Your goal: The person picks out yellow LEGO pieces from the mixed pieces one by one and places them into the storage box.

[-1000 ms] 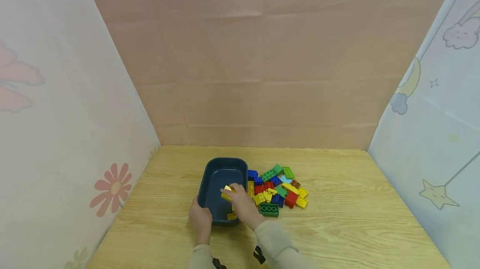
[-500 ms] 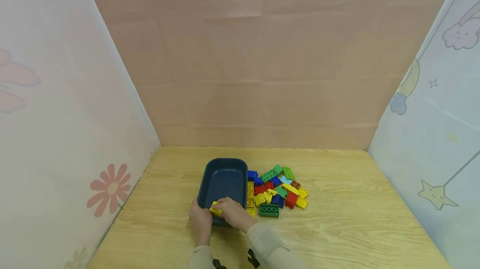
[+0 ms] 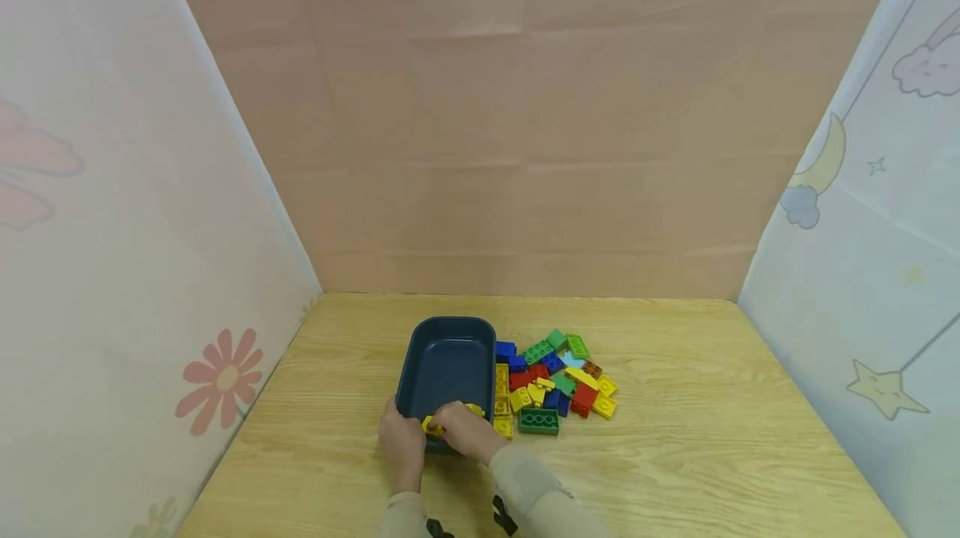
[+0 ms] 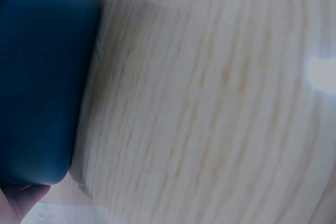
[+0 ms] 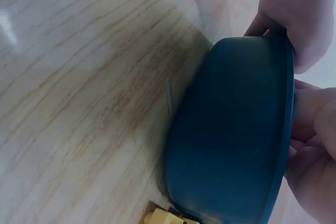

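A dark blue tray [image 3: 450, 363] sits on the wooden table in the head view. At its near left side my left hand [image 3: 402, 442] grips the rim; the right wrist view shows that thumb [image 5: 310, 48] hooked over the edge. My right hand [image 3: 468, 431] reaches down into the tray's near end, where its curled fingers pinch a yellow toy brick [image 3: 431, 425], partly covered by the hand. Another bit of yellow brick [image 3: 476, 410] shows just behind those knuckles. From the right wrist, the tray's outer wall [image 5: 226, 129] hides the right fingertips.
Against the tray's right side lie yellow bricks [image 3: 502, 380]. A loose pile of red, blue, green and yellow bricks spreads further right, with a dark green brick [image 3: 538, 421] nearest the front. Fabric walls [image 3: 487, 188] stand behind and at both sides of the table [image 3: 712, 438].
My right hand has lowered a yellow brick from above the tray's middle to its near left corner, beside the left hand. The left hand and tray have stayed put.
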The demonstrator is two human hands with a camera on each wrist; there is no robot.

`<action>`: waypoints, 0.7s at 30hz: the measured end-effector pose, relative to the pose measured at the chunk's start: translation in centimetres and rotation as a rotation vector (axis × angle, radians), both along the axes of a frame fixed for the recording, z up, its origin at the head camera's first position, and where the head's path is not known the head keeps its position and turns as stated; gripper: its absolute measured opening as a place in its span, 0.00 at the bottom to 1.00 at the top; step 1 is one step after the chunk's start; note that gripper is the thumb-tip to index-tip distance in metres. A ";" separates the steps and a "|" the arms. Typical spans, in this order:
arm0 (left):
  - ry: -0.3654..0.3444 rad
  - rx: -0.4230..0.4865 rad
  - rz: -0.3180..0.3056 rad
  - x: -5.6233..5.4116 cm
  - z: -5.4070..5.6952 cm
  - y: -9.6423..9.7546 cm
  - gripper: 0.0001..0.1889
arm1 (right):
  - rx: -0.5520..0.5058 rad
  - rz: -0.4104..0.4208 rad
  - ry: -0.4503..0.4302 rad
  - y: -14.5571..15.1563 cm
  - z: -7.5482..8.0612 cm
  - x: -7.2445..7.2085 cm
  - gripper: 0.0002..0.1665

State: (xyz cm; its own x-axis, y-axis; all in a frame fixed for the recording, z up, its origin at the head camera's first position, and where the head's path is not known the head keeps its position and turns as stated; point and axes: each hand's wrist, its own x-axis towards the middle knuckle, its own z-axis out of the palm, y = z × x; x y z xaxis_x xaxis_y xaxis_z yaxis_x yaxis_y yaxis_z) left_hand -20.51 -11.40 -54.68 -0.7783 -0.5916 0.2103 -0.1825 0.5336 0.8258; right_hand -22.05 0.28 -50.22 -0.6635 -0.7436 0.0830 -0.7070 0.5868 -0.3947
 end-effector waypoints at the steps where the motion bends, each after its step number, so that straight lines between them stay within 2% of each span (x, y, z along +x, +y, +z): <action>1: 0.001 -0.003 -0.001 0.0 0.0 0.0 0.23 | -0.005 0.007 -0.008 0.0 0.0 -0.1 0.14; 9: 0.013 0.014 -0.002 0.0 -0.2 0.0 0.22 | -0.027 0.041 -0.033 0.2 -0.6 -0.5 0.07; 15: -0.017 0.022 0.005 -0.1 -0.4 -0.1 0.24 | -0.052 0.003 -0.153 0.3 -0.9 -0.3 0.20; 21: 0.004 0.023 0.009 -0.2 -0.2 -0.1 0.23 | -0.039 -0.040 -0.211 0.4 -0.8 -0.1 0.23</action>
